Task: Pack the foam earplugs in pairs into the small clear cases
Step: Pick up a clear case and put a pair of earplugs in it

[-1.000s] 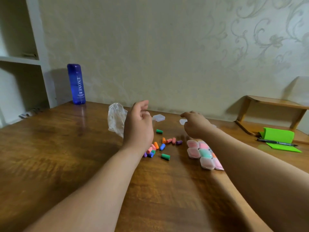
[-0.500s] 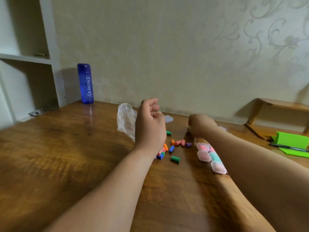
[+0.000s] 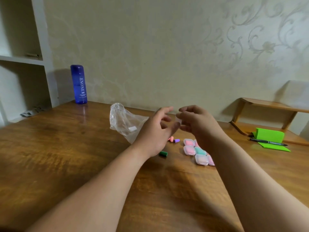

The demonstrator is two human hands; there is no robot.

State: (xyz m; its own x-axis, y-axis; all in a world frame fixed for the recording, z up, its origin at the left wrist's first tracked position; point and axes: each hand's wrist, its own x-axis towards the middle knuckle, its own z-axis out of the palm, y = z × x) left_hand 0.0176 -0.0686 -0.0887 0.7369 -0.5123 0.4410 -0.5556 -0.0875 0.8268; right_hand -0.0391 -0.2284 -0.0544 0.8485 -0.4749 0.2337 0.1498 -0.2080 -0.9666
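A glossy, grained wooden table (image 3: 66, 148) fills the lower frame beneath a cream wall (image 3: 150, 47) with raised scrollwork, with white shelving (image 3: 21, 59) at far left, a tall blue plastic bottle (image 3: 79, 84) at upper left and a crinkled clear plastic bag (image 3: 123, 123) at centre. Above the table at centre, the right hand (image 3: 199, 126) pinches a small clear case (image 3: 178, 120) in curled fingertips, while the left hand (image 3: 154, 133) beside it spreads loosely, holding nothing visible. Below them, stubby foam earplugs (image 3: 163, 154) lie loose beside rounded square filled cases (image 3: 197, 150).
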